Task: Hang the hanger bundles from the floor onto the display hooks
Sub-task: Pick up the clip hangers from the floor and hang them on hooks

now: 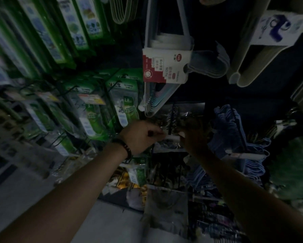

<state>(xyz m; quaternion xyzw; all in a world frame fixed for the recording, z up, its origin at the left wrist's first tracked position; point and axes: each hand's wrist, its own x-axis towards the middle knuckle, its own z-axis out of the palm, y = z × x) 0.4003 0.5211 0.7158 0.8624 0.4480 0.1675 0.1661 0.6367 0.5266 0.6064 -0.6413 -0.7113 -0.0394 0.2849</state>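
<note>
Apparently left hand (142,135) and right hand (193,138) pinch the hook end (172,137).

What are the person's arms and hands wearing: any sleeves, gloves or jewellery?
No sleeves are in view. Neither the left hand nor the right hand is gloved. A dark beaded bracelet with a reddish bead circles the left wrist. The dim picture hides finer detail.

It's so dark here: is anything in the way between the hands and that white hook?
Nothing visible is. The left hand and right hand meet at the white hook. Close by hang dark hangers; whether they crowd it is too dark to tell.
</note>
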